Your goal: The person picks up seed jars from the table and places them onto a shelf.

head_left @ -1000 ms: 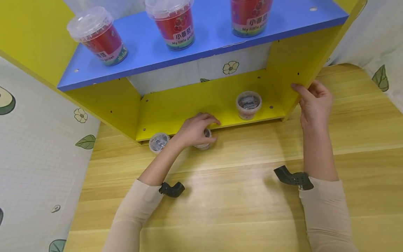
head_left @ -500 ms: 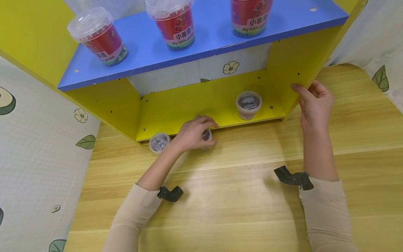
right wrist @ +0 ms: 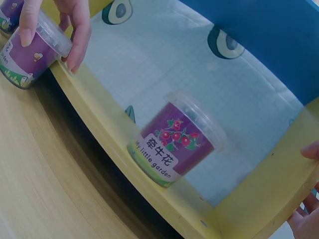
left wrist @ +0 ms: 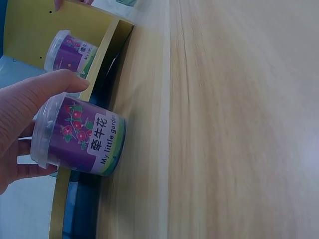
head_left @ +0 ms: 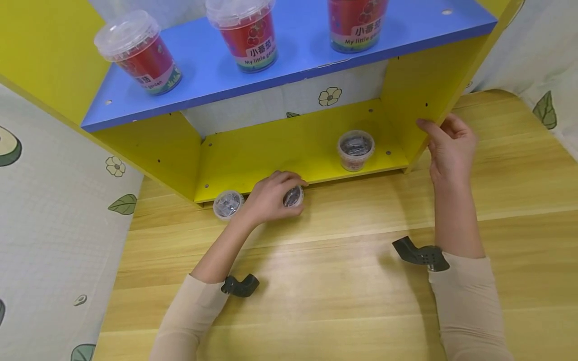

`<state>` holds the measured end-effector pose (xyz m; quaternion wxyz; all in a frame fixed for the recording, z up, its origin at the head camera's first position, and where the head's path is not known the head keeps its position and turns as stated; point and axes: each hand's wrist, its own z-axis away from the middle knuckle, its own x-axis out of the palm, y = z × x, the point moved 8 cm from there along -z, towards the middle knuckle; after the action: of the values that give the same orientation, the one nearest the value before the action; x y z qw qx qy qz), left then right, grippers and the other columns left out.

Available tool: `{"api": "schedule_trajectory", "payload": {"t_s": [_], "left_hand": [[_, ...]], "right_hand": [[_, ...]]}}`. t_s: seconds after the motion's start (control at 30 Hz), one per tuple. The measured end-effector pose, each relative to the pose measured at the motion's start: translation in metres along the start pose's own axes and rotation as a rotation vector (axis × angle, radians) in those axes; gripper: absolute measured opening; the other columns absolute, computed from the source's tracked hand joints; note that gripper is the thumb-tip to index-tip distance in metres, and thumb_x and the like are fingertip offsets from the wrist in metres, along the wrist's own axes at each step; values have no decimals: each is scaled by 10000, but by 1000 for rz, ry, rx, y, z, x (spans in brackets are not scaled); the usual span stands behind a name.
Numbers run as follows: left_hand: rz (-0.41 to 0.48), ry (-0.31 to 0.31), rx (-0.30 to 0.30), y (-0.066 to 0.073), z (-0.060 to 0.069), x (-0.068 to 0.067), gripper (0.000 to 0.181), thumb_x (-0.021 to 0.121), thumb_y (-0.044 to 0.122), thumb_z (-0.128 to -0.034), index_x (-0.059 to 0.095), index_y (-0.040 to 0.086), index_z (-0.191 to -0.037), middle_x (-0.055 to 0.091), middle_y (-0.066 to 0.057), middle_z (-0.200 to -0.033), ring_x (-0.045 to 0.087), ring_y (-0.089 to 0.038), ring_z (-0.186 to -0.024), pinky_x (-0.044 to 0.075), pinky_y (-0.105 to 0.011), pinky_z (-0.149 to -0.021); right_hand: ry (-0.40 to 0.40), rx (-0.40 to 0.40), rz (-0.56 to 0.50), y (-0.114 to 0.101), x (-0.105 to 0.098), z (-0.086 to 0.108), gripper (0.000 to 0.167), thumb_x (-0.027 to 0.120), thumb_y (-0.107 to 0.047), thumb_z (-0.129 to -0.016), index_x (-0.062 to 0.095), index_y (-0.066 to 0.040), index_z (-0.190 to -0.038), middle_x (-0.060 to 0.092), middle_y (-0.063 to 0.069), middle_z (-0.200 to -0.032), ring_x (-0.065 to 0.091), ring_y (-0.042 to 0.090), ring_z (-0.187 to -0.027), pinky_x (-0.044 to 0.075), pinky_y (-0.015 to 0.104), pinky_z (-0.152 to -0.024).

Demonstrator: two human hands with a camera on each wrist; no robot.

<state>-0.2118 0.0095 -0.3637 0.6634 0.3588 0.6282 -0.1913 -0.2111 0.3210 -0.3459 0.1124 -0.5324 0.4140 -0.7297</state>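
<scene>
My left hand [head_left: 271,198] grips a plastic cup [left wrist: 92,134] by its clear lid, thumb on one side and fingers on the other. This cup has a purple "My little garden" label with red flowers and stands on the table at the shelf's front edge. A matching cup [head_left: 227,204] is just left of the hand, partly behind the wrist. Another purple cup [right wrist: 172,142] stands upright on the yellow bottom board [head_left: 271,150], toward the right. My right hand [head_left: 453,150] holds the shelf unit's right side panel [head_left: 406,85], thumb inside, fingers outside.
Three red-labelled lidded cups stand on the blue upper board [head_left: 189,55], the middle one [head_left: 253,42] among them. Wood-grain table [head_left: 325,291] extends in front of the shelf. Patterned white cloth [head_left: 58,240] hangs at the left.
My left hand has drawn slightly left and its thumb and fingers have closed round the cup, whose lid shows more. The right hand stays on the side panel.
</scene>
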Motion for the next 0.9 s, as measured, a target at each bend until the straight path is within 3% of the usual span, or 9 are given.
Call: {"api": "schedule_trajectory", "payload": {"t_s": [0.57, 0.9], "left_hand": [[20, -51, -24, -5, 12, 1, 562, 645, 443, -792, 517, 248, -1304, 487, -9, -1340, 455, -216, -1212, 461, -406, -887], [73, -52, -28, -4, 12, -2, 542, 664, 378, -813, 516, 222, -1311, 472, -46, -1354, 436, -251, -1237, 432, -428, -939]], "right_hand": [[2, 16, 8, 2, -3, 0, 319, 694, 176, -683, 688, 50, -976, 650, 94, -1005, 595, 187, -965, 515, 236, -784], [-1, 13, 3, 1, -1, -1, 324, 688, 181, -685, 688, 50, -981, 651, 91, -1001, 594, 185, -971, 515, 236, -786]]}}
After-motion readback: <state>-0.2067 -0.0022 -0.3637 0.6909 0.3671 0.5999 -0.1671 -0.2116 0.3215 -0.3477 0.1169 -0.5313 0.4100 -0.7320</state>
